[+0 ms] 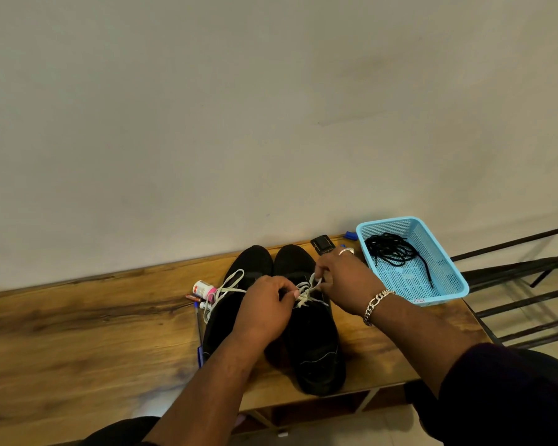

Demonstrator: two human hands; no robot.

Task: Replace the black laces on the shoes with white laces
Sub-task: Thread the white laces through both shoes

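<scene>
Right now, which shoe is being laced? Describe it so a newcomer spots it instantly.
Start at the wooden table against the wall, where two black shoes stand side by side, left of the blue basket. It is the right shoe, the one nearer the basket. Both hands, left hand and right hand, pinch its white lace; the left shoe lies untouched.

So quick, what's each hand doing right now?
Left hand: fingers pinching the white lace on the right shoe.
Right hand: fingers pinching the same lace.
</scene>
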